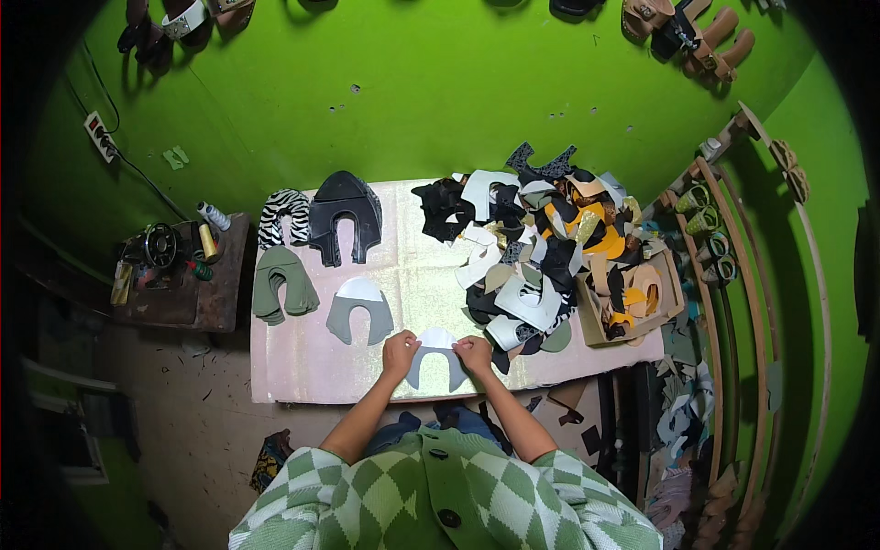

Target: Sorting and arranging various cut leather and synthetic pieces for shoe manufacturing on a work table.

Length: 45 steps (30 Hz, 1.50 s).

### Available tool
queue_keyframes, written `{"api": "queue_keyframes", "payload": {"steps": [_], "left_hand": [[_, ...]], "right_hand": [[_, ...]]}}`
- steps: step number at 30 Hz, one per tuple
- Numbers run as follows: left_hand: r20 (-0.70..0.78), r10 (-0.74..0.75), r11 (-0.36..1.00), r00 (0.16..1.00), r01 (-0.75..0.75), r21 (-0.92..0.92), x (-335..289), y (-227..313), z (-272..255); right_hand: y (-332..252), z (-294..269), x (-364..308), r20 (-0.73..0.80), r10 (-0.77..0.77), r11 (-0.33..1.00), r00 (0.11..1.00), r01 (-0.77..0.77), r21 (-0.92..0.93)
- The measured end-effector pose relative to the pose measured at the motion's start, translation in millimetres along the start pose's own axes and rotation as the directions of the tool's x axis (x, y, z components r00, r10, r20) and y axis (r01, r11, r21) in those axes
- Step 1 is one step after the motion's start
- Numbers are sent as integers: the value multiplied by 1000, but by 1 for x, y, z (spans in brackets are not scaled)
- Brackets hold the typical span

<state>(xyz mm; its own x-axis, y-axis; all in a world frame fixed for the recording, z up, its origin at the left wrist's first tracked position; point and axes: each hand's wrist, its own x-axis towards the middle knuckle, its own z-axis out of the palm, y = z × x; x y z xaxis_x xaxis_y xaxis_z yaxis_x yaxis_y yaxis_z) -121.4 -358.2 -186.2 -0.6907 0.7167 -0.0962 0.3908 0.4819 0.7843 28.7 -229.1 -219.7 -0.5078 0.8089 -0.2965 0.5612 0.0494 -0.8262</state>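
Near the table's front edge, my left hand point(400, 353) pinches the left side of a grey-and-white horseshoe-shaped shoe upper piece point(439, 357). On its other side, the fingers of my right hand point(473, 354) are closed on the right edge. The piece's rounded white part points away from me, its two grey legs toward me. A similar grey-and-white piece or stack point(344, 321) lies just left of my hands. Farther left are stacks of olive-green pieces point(273, 280), zebra-striped pieces point(272, 223) and black pieces point(344, 197).
A heap of mixed cut pieces point(541, 293) covers the table's right side, beside a cardboard box point(679, 291) of scraps. At left stands a sewing machine point(160, 246) on a small dark table point(174, 307). Wooden racks point(749, 339) with sandals line the right wall.
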Motion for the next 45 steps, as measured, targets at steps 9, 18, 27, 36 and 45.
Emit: {"api": "queue_keyframes", "payload": {"steps": [9, 18, 27, 36, 45], "left_hand": [[-96, -57, 998, 994, 56, -21, -8, -2, 4], [-80, -34, 997, 996, 39, 66, -6, -1, -1], [-17, 426, 815, 904, -376, 441, -36, -11, 9], [89, 399, 724, 912, -373, 580, -47, -13, 0], [7, 379, 779, 925, -323, 538, -44, -3, -5]], "right_hand": [[-13, 3, -8, -139, -97, 989, 985, 80, -127], [-20, -1, -11, -128, -122, 961, 984, 84, -264], [-33, 7, -43, 221, -634, 498, 741, 610, -616], [-26, -2, -54, 78, -473, 535, 878, 356, -766], [-17, -22, -50, 55, -412, 716, 909, 361, -598]]}}
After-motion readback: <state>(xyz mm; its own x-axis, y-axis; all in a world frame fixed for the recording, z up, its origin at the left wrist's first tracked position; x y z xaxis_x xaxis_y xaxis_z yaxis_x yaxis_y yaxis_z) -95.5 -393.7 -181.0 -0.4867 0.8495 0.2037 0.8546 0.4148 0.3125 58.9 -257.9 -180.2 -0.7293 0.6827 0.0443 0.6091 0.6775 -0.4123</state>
